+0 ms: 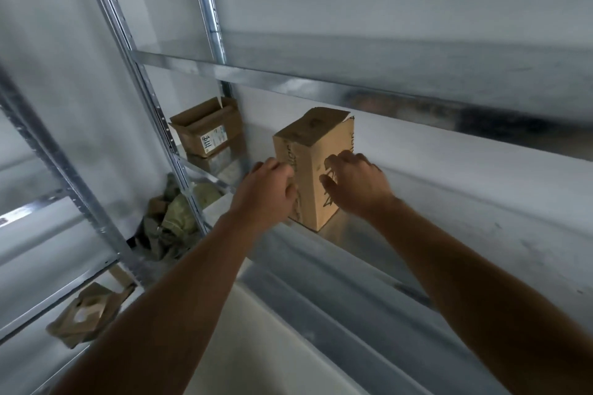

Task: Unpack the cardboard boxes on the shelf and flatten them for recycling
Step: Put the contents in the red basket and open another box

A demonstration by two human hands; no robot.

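A tall brown cardboard box [313, 157] with dark printing stands upright on the metal shelf [433, 221], its top flaps folded down. My left hand [268, 191] is at the box's left side with its fingers curled against the near left edge. On the box's front right face lies my right hand [354, 184], fingers spread and bent against the cardboard. Both forearms reach up from the bottom of the view. Whether either hand grips the box firmly cannot be told.
An open cardboard box [207, 128] with a white label sits on another box at the shelf's back left corner. Crumpled packing paper [175, 218] lies below it. Flattened cardboard [86, 314] rests on a lower left shelf. Steel uprights [141, 99] and an upper shelf beam [321, 86] frame the space.
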